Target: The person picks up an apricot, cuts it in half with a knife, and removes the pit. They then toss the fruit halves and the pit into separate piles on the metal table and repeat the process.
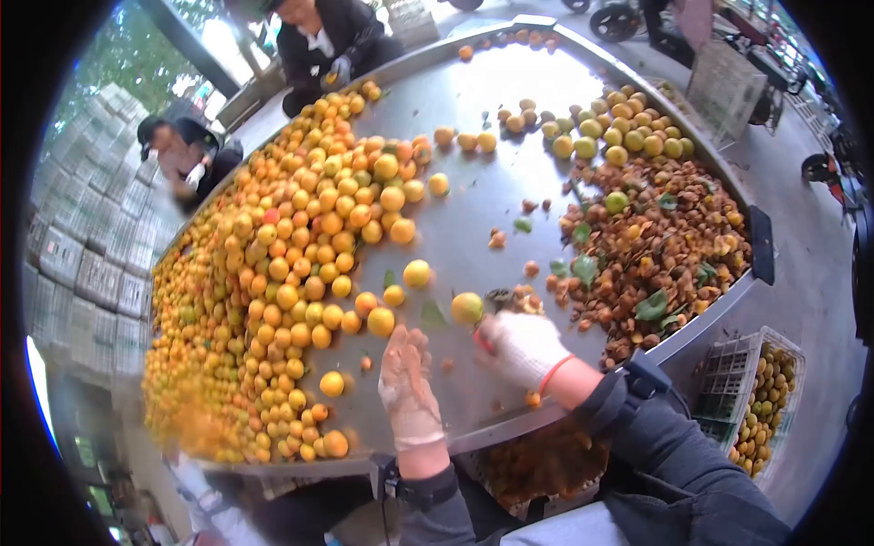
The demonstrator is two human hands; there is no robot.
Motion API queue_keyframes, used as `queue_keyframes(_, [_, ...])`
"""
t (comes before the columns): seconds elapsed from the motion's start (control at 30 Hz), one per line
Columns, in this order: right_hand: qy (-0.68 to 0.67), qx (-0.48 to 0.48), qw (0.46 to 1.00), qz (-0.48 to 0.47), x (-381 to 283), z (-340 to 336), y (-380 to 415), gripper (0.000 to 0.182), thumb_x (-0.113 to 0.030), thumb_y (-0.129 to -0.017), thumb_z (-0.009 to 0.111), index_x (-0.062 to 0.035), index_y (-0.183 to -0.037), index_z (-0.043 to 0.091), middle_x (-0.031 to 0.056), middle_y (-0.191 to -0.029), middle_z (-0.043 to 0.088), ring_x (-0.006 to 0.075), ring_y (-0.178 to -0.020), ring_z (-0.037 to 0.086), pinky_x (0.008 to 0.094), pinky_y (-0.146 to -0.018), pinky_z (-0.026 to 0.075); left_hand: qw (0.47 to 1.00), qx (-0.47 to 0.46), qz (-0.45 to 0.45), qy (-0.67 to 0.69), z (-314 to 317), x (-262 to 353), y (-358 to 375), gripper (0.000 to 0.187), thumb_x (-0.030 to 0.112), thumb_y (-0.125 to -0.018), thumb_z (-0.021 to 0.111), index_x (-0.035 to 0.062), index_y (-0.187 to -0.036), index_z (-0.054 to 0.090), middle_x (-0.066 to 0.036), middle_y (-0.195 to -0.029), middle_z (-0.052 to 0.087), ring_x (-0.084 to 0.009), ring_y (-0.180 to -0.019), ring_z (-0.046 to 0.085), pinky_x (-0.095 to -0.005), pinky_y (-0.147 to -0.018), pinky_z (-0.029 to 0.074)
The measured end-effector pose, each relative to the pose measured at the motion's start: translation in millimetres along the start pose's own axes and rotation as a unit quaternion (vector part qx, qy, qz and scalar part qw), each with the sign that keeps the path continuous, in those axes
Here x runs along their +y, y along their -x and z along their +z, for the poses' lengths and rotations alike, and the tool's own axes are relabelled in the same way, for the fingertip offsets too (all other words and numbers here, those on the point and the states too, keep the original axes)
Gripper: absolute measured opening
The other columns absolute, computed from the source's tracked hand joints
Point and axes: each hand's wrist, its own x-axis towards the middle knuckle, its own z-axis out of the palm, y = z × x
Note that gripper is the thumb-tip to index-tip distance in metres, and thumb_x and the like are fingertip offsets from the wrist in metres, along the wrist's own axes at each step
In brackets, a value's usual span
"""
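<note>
My left hand, in a stained white glove, reaches over the metal table with its fingers stretched out. Its fingertips are right at a yellow apricot on the edge of the big heap. My right hand, also gloved, has its fingers curled together; a bit of red shows at them, but I cannot tell what it is. Just beyond it lies a yellow-green apricot, beside brown, spoiled fruit pieces. A loose leaf lies between my hands.
A large apricot heap covers the table's left side. Brown fruit scraps and greener apricots lie to the right. A fruit-filled crate stands below. Two people sit across the table; stacked crates are left.
</note>
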Motion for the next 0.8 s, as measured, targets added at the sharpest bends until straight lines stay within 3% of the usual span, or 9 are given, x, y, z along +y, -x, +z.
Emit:
queue_keyframes(0.07, [0.065, -0.017, 0.998, -0.019, 0, 14, 0, 0.022, -0.029, -0.075, 0.068, -0.0107, -0.086, 0.064, 0.0123, -0.080, 0.066, 0.0299, -0.076, 0.067, 0.0418, -0.064, 0.054, 0.987, -0.039, 0.025, -0.155, -14, -10, -9, 0.047, 0.026, -0.098, 0.048, -0.0028, -0.136, 0.043, -0.013, -0.127, 0.056, -0.0231, -0.113, 0.055, -0.0326, -0.098, 0.040])
queue_keyframes(0.1, [0.063, 0.050, 0.996, -0.039, 3, 27, -1, 0.013, -0.013, -0.079, 0.057, -0.0071, -0.089, 0.064, 0.0137, -0.076, 0.067, 0.0338, -0.075, 0.068, 0.0453, -0.061, 0.054, 0.993, -0.052, 0.028, -0.106, -16, -14, -10, 0.050, 0.028, -0.098, 0.048, -0.0023, -0.137, 0.041, -0.015, -0.126, 0.056, -0.0242, -0.112, 0.056, -0.0334, -0.099, 0.040])
queue_keyframes(0.2, [0.067, 0.013, 0.998, 0.002, 5, 32, -3, 0.027, -0.017, -0.088, 0.050, -0.0081, -0.113, 0.055, 0.0157, -0.096, 0.063, 0.0327, -0.081, 0.068, 0.0460, -0.061, 0.055, 0.996, -0.047, 0.011, -0.071, -20, -13, -15, 0.066, 0.041, -0.092, 0.056, -0.0007, -0.140, 0.037, -0.019, -0.127, 0.055, -0.0249, -0.110, 0.056, -0.0363, -0.098, 0.043])
queue_keyframes(0.27, [0.065, -0.006, 0.998, 0.023, 6, 32, -6, 0.034, -0.015, -0.088, 0.050, -0.0083, -0.122, 0.050, 0.0178, -0.100, 0.061, 0.0348, -0.084, 0.067, 0.0477, -0.061, 0.054, 0.995, -0.076, 0.024, -0.060, -27, -19, -20, 0.056, 0.028, -0.093, 0.056, -0.0038, -0.136, 0.041, -0.019, -0.127, 0.055, -0.0275, -0.113, 0.056, -0.0395, -0.098, 0.044])
queue_keyframes(0.3, [0.017, -0.017, 0.999, 0.027, 4, 19, 0, 0.035, -0.015, -0.088, 0.051, -0.0092, -0.123, 0.050, 0.0174, -0.100, 0.063, 0.0345, -0.089, 0.067, 0.0469, -0.068, 0.053, 0.995, -0.074, 0.040, -0.055, -26, -16, -21, 0.045, 0.015, -0.094, 0.056, -0.0069, -0.132, 0.046, -0.018, -0.128, 0.056, -0.0301, -0.115, 0.057, -0.0426, -0.098, 0.045])
queue_keyframes(0.5, [-0.380, 0.036, 0.924, 0.002, 3, 3, 7, 0.034, -0.027, -0.091, 0.054, -0.0058, -0.117, 0.051, 0.0177, -0.100, 0.067, 0.0304, -0.091, 0.065, 0.0387, -0.079, 0.049, 0.991, -0.079, 0.054, -0.092, -21, -14, -19, 0.046, 0.014, -0.093, 0.058, -0.0064, -0.131, 0.046, -0.018, -0.127, 0.056, -0.0296, -0.113, 0.057, -0.0414, -0.096, 0.046])
queue_keyframes(0.6, [-0.500, -0.053, 0.863, -0.045, -11, -3, 19, 0.040, -0.037, -0.094, 0.053, -0.0080, -0.121, 0.052, 0.0079, -0.086, 0.064, 0.0163, -0.065, 0.059, 0.0311, -0.059, 0.048, 0.987, -0.086, 0.056, -0.121, -17, -12, -19, 0.046, 0.014, -0.092, 0.059, -0.0061, -0.131, 0.046, -0.018, -0.126, 0.057, -0.0294, -0.112, 0.057, -0.0408, -0.095, 0.047])
queue_keyframes(0.7, [-0.529, -0.117, 0.840, -0.011, -16, 2, 26, 0.039, -0.037, -0.095, 0.049, -0.0090, -0.122, 0.054, 0.0037, -0.075, 0.055, 0.0110, -0.053, 0.050, 0.0283, -0.050, 0.042, 0.981, -0.101, 0.063, -0.155, -9, -12, -19, 0.046, 0.013, -0.092, 0.060, -0.0059, -0.131, 0.046, -0.019, -0.125, 0.057, -0.0291, -0.111, 0.058, -0.0402, -0.094, 0.047])
queue_keyframes(0.8, [-0.461, -0.007, 0.877, -0.131, -4, 33, 10, 0.042, -0.033, -0.093, 0.051, -0.0031, -0.122, 0.054, 0.0116, -0.087, 0.065, 0.0210, -0.071, 0.060, 0.0350, -0.070, 0.049, 0.973, -0.118, 0.065, -0.189, -5, -11, -16, 0.046, 0.013, -0.091, 0.061, -0.0056, -0.131, 0.047, -0.019, -0.125, 0.057, -0.0289, -0.110, 0.058, -0.0396, -0.093, 0.048])
